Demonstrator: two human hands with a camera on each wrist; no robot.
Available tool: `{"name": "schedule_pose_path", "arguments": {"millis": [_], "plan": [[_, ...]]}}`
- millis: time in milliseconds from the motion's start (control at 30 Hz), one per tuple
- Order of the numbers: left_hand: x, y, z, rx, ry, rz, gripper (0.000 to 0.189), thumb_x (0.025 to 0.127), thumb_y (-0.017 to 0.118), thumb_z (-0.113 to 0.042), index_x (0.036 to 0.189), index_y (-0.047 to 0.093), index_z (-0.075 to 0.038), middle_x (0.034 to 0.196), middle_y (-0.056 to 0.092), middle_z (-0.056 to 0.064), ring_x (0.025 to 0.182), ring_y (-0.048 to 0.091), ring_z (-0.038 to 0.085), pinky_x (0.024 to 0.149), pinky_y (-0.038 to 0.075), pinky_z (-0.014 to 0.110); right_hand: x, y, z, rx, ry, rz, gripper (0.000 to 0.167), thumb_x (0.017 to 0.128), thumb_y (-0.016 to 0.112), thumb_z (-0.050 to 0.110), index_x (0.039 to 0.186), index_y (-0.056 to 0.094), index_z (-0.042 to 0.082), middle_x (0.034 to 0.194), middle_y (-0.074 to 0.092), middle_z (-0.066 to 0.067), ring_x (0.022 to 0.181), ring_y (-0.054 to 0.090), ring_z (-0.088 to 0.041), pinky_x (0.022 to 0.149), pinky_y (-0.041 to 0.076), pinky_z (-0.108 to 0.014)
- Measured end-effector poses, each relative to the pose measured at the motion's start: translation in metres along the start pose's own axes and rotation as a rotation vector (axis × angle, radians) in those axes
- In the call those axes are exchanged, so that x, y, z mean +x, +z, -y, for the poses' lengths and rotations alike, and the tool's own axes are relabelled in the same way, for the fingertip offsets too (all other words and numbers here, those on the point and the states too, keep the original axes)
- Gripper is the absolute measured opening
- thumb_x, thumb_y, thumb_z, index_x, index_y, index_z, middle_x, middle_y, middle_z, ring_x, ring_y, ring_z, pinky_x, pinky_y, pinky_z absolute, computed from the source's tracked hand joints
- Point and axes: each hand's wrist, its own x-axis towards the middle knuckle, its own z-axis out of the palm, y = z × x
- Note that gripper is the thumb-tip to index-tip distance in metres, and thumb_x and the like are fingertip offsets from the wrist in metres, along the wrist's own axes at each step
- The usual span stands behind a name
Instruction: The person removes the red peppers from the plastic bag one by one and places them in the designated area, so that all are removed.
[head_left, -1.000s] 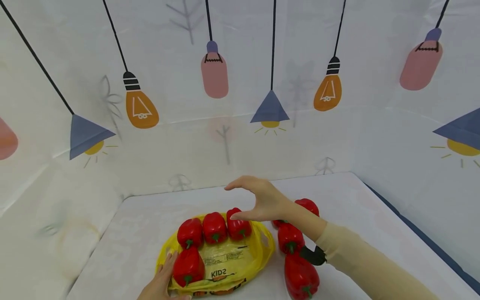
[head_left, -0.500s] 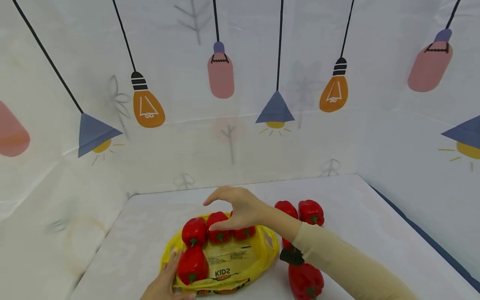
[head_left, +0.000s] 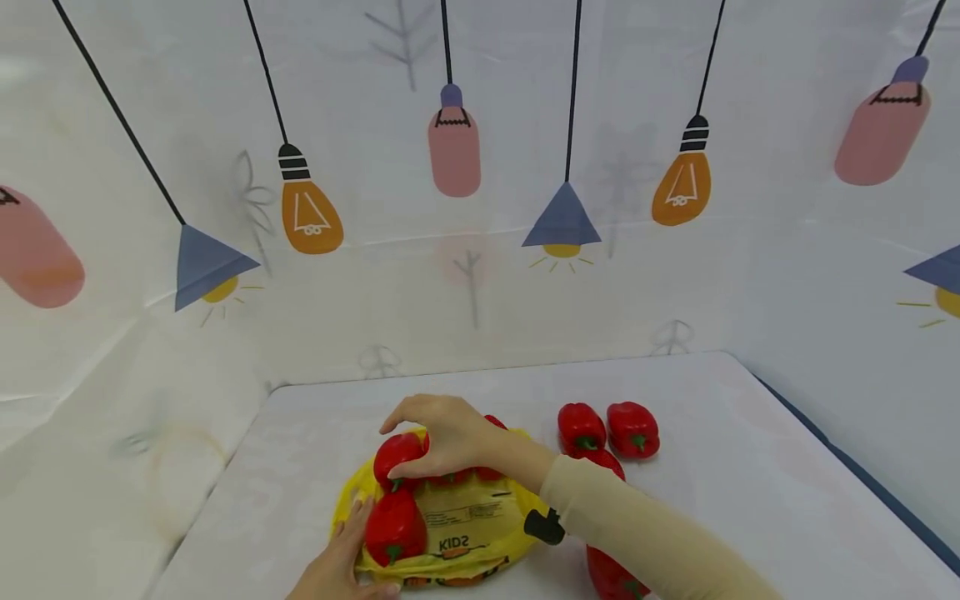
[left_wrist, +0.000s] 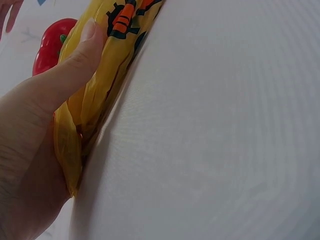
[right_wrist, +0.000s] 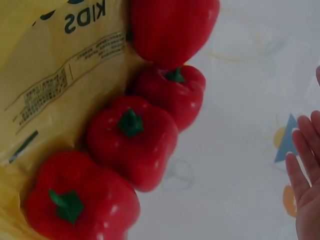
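A yellow plastic bag [head_left: 468, 533] lies flat with several red bell peppers on it along its left and back edges. My left hand [head_left: 341, 557] rests at the bag's left front, fingers straight beside the nearest pepper [head_left: 396, 527]. In the left wrist view its thumb [left_wrist: 80, 62] lies along the bag's side; its other fingers are hidden. Over the back-left pepper [head_left: 396, 458] my right hand [head_left: 442, 433] hovers, thumb and fingers spread wide, holding nothing. Its fingers [right_wrist: 305, 145] appear apart from the peppers in the right wrist view.
Right of the bag lie several more red peppers, two of them at the back, a left one [head_left: 581, 427] and a right one [head_left: 633, 429]. Another pepper [head_left: 611, 573] is partly hidden under my right sleeve [head_left: 637, 533]. A printed white wall [head_left: 480, 292] borders the white table [head_left: 720, 483].
My right hand has moved left and down across the bag, from above the right-hand pepper to the back-left one. The head view has shifted slightly. My left hand stays at the bag.
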Motion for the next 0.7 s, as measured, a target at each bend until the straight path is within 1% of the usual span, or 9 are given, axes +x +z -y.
{"name": "schedule_pose_path", "arguments": {"millis": [133,233,333,433,533,700], "plan": [[-0.001,0.0,-0.001,-0.024,-0.001,0.003,0.119,0.066,0.075,-0.065,0.154,0.019,-0.008,0.156,0.023,0.021,0.141,0.014,0.047,0.094,0.036,0.069,0.002,0.013,0.0,0.015,0.037,0.038,0.042,0.081,0.076,0.038,0.115,0.065,0.016,0.112,0.065,0.008,0.106,0.058,-0.003,0.088,0.044,-0.011],[-0.002,0.0,0.001,-0.033,0.024,0.002,0.117,0.069,0.074,-0.063,0.154,0.017,-0.008,0.156,0.022,0.021,0.141,0.013,0.047,0.094,0.037,0.069,0.003,0.023,0.0,0.034,0.053,0.068,0.043,0.081,0.076,0.037,0.117,0.065,0.016,0.113,0.065,0.007,0.105,0.058,-0.003,0.084,0.046,-0.011],[-0.003,0.001,0.003,-0.039,0.054,0.002,0.114,0.071,0.075,-0.06,0.155,0.017,-0.009,0.157,0.02,0.021,0.142,0.012,0.046,0.094,0.037,0.069,0.002,0.034,0.001,0.036,0.073,0.096,0.045,0.082,0.075,0.041,0.117,0.065,0.016,0.114,0.065,0.008,0.103,0.059,-0.003,0.081,0.047,-0.011],[-0.006,0.001,0.004,-0.043,0.044,0.006,0.113,0.072,0.076,-0.059,0.155,0.017,-0.011,0.158,0.017,0.021,0.141,0.015,0.046,0.092,0.038,0.069,0.0,0.043,0.002,0.037,0.103,0.129,0.047,0.082,0.074,0.044,0.119,0.064,0.016,0.115,0.064,0.009,0.101,0.06,-0.003,0.079,0.046,-0.009],[-0.007,-0.001,0.004,-0.05,0.04,0.012,0.114,0.072,0.076,-0.059,0.155,0.015,-0.01,0.158,0.014,0.02,0.141,0.018,0.047,0.091,0.038,0.07,-0.002,0.049,0.004,0.025,0.145,0.18,0.05,0.082,0.072,0.048,0.121,0.063,0.018,0.117,0.063,0.01,0.1,0.058,-0.001,0.078,0.044,-0.006],[-0.007,-0.004,0.005,-0.043,0.094,-0.018,0.116,0.072,0.076,-0.059,0.155,0.013,-0.01,0.158,0.011,0.02,0.138,0.019,0.051,0.091,0.035,0.073,-0.005,0.058,0.007,-0.009,0.201,0.265,0.056,0.082,0.07,0.054,0.124,0.062,0.018,0.12,0.062,0.011,0.105,0.057,-0.002,0.084,0.045,-0.011]]}}
